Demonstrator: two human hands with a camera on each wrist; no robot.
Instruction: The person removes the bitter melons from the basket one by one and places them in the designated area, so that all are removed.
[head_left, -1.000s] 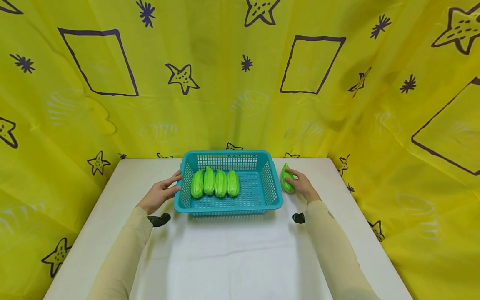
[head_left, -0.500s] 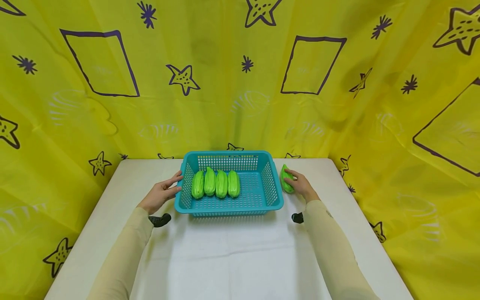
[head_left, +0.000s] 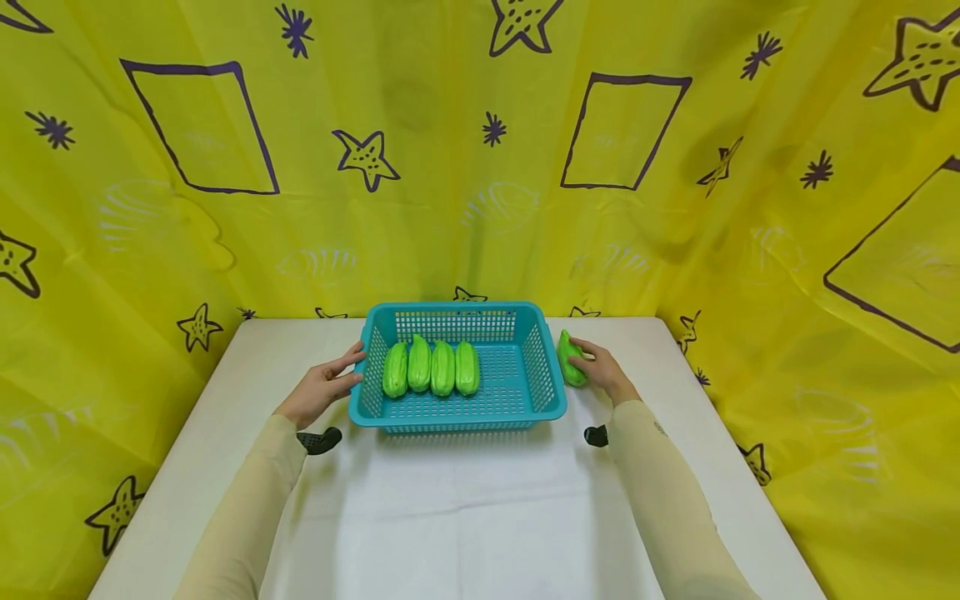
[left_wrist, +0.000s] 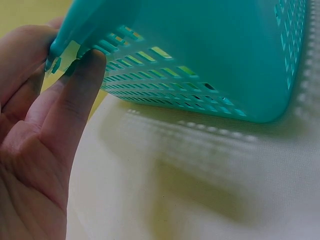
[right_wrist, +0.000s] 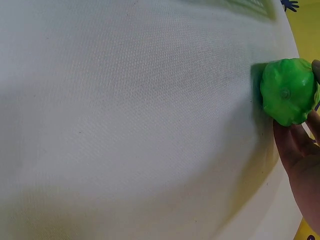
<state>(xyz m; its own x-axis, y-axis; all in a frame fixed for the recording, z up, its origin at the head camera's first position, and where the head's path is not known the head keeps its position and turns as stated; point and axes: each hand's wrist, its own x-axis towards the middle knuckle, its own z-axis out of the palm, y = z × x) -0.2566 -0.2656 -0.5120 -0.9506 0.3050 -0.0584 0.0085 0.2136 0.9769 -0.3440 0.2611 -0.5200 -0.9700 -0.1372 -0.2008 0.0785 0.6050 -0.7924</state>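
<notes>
My left hand [head_left: 318,392] is at the left end of a teal plastic basket [head_left: 457,423]. In the left wrist view its fingers [left_wrist: 75,100] grip the basket's rim, some over it and some under it. Inside the basket, on its left half, several bright green bitter melons [head_left: 442,368] lie side by side, stems toward the back. Just outside the right end of the basket, my right hand [head_left: 606,373] grips another bitter melon [head_left: 567,360] between thumb and fingers. The right wrist view shows that melon's ribbed, rounded end [right_wrist: 285,92] close over the white tabletop.
The white table [head_left: 465,517] reaches back to a yellow curtain [head_left: 442,225] printed with stars and frames, which also closes in both sides. The right half of the basket floor [head_left: 501,375] shows bare mesh. Dark wrist-camera mounts [head_left: 320,440] sit beneath both forearms.
The bitter melon in my right hand has shifted slightly left and its top now leans toward the basket. My left hand, the basket and the melons inside have stayed put.
</notes>
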